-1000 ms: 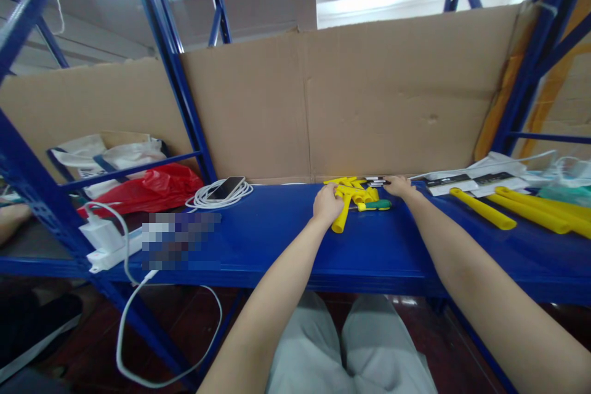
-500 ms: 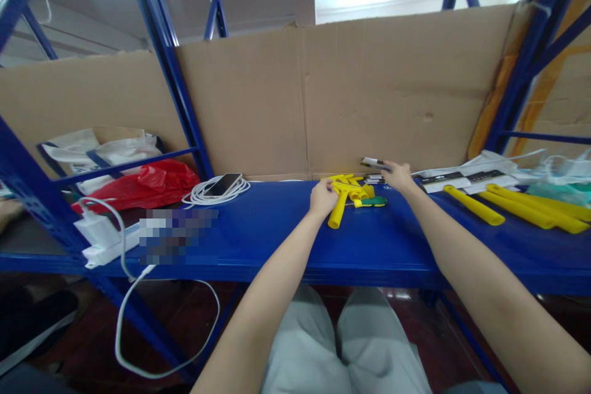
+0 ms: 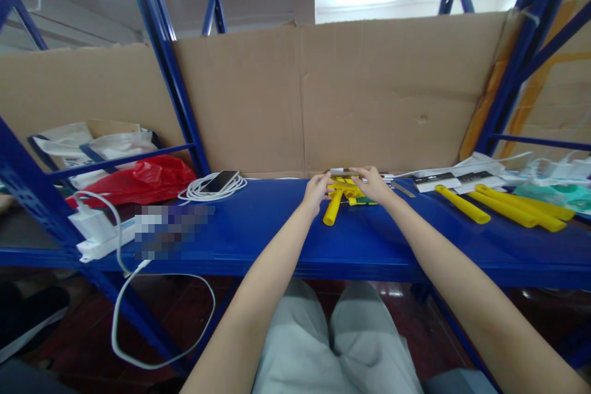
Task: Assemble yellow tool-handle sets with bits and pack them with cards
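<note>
Between my left hand (image 3: 317, 191) and my right hand (image 3: 372, 184) is a thin flat piece with a white label (image 3: 338, 171), its ends pinched in the fingers of both. What kind of thing it is, I cannot make out. Just below it lie several yellow plastic parts (image 3: 331, 212), one tube-shaped end pointing toward me. A screwdriver with a green and yellow handle (image 3: 364, 201) is partly hidden by my right hand. To the right of that hand, a narrow grey metal strip (image 3: 403, 190) rests on the blue shelf (image 3: 272, 228).
More yellow tubes (image 3: 463, 204) and black-and-white flat packs (image 3: 434, 181) lie at the right. At the left are a phone (image 3: 221, 181) on a coiled white cable, a red bag (image 3: 138, 180) and a white power strip (image 3: 104, 243). Cardboard (image 3: 240, 104) closes the back.
My right hand has moved left with the flat piece and now meets my left hand, which has left the yellow part for the piece's other end. The metal strip now shows on the shelf.
</note>
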Motion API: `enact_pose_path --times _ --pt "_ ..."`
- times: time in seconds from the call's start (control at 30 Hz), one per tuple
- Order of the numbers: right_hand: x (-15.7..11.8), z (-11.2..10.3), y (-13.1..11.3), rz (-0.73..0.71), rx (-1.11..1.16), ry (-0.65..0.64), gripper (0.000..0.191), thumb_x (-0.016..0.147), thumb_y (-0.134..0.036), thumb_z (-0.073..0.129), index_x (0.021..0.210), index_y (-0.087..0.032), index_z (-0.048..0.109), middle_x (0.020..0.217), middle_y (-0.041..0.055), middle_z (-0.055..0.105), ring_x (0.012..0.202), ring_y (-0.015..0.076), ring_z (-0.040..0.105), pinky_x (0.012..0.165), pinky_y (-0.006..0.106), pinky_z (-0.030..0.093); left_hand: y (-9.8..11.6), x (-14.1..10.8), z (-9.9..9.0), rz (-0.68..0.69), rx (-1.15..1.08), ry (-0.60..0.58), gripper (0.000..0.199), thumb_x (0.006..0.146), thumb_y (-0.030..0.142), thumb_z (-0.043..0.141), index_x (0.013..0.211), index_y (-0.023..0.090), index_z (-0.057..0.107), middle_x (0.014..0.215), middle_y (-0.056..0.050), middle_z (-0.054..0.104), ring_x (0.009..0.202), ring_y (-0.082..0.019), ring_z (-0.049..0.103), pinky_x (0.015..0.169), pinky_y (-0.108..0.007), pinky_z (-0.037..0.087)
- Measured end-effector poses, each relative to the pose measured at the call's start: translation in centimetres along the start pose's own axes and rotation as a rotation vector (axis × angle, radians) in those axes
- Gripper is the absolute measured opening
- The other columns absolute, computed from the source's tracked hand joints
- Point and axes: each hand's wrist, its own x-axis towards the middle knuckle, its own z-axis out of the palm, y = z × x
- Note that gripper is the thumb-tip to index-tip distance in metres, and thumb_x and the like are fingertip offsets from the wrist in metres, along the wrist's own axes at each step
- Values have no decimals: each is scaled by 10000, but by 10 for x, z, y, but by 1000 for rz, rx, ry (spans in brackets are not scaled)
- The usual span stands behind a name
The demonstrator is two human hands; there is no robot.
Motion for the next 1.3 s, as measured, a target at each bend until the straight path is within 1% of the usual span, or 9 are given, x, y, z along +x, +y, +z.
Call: enact_pose_path --times 0.2,0.37,0.47,0.53,0.63,0.73,0.9,1.03,1.3 --pt "-1 6 -1 -168 43 -25 413 897 -279 453 1258 -149 605 1145 144 496 1170 226 484 1042 365 368 -1 2 -5 -52 -113 12 335 896 441 498 929 129 615 966 -122 693 654 -120 640 528 -200 459" --pt "3 12 6 -283 90 52 336 876 -267 492 1141 -157 665 1109 129 517 1114 228 528 1017 392 406 -1 5 -6 -97 -193 76 114 842 171 487 833 137 595 815 -69 690 521 -79 577 490 -183 424" --pt "5 16 12 -315 122 55 276 859 -235 505 1042 -162 699 1020 115 557 980 213 588 941 395 468 -5 12 -6 -111 -143 139 101 810 127 487 803 139 587 776 -57 672 495 -77 561 480 -188 409" --pt "6 18 17 -313 123 42 246 847 -214 516 990 -162 709 980 108 577 898 199 606 891 384 497 -10 17 -9 -114 -46 212 107 813 133 484 825 143 589 824 -71 672 577 -109 609 515 -209 433" --pt "6 19 21 -305 98 16 217 824 -184 540 952 -172 716 946 97 610 829 181 611 843 361 514 -16 25 -19 -55 259 378 185 823 133 468 950 160 599 995 -115 666 890 -192 652 683 -271 482" --pt "6 19 23 -284 63 -7 205 810 -167 553 927 -176 720 917 87 633 790 170 612 819 338 515 -21 28 -30 43 657 507 338 770 162 573 1108 172 564 1241 -161 575 1195 -267 515 902 -338 426" --pt "6 18 22 -272 47 -27 204 813 -172 552 925 -166 723 919 87 650 782 165 617 794 315 509 -26 24 -37 -57 988 341 588 714 380 677 1228 172 483 1301 -197 534 1242 -337 463 962 -401 360" --pt "5 18 22 -273 43 -24 200 812 -177 558 920 -171 726 906 83 662 763 163 619 774 310 510 -27 22 -36 -42 1141 252 595 693 428 690 1202 191 492 1289 -187 554 1244 -343 462 972 -434 333" --pt "4 17 18 -255 49 -35 194 813 -180 563 912 -164 729 913 94 679 787 178 637 777 321 515 -26 22 -36 39 1025 336 493 705 412 688 1119 174 563 1188 -192 607 1132 -326 564 886 -381 409"
